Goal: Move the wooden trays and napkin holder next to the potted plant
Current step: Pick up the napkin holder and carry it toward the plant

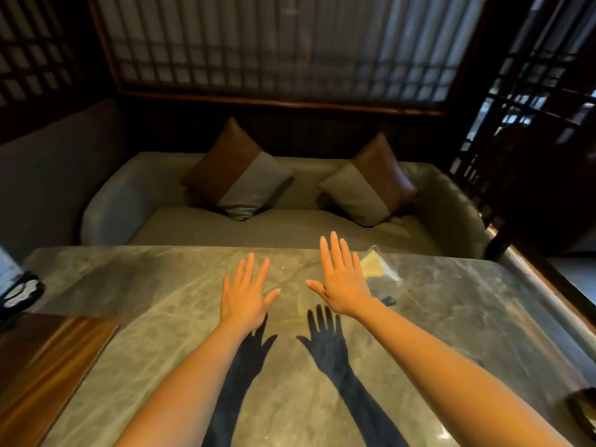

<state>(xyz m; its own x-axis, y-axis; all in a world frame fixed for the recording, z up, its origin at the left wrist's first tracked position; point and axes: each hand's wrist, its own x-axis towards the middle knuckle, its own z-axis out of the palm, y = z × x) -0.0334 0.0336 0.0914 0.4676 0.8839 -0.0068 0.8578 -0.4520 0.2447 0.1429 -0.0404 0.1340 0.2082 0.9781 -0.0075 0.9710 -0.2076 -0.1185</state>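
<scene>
My left hand (245,293) and my right hand (342,280) hover flat above the marble table (161,317), palms down, fingers spread, holding nothing. Their shadows fall on the tabletop just below them. A wooden tray (48,369) lies at the table's left edge, partly cut off by the frame. A dark object with pale patches (19,293) sits at the far left edge; I cannot tell what it is. No potted plant is clearly visible. A dark rounded thing (583,404) pokes in at the right edge, unclear.
A clear packet with a yellowish item (379,264) lies on the table just right of my right hand. Beyond the table stands a grey sofa (290,227) with two brown-and-grey cushions (238,175). A dark wooden lattice screen (522,124) rises at the right.
</scene>
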